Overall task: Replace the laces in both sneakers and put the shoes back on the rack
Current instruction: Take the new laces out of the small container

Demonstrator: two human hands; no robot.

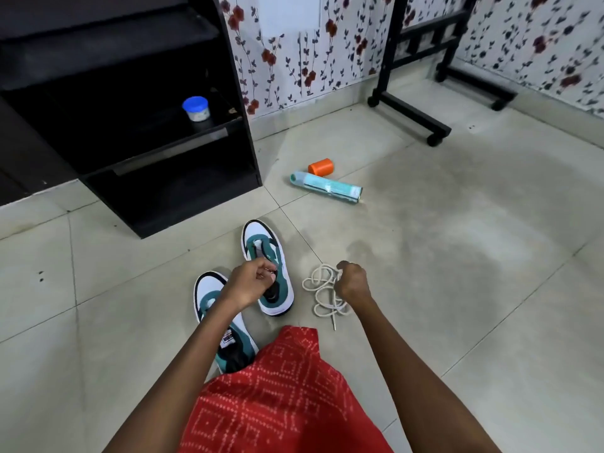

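Cream lace [322, 295] lies coiled on the floor [457, 256], just right of the far sneaker [261, 237], and your right grip [351, 279] is curled on its upper loops. Your left grip [253, 279] pinches that sneaker's throat, near the front corner of the rack [163, 152]. Find a lace tip first, then feed the lowest eyelets evenly. The tongue label [228, 339] on the near sneaker [209, 289] seems to read PUMA; the print on the spray can [327, 189] is illegible.
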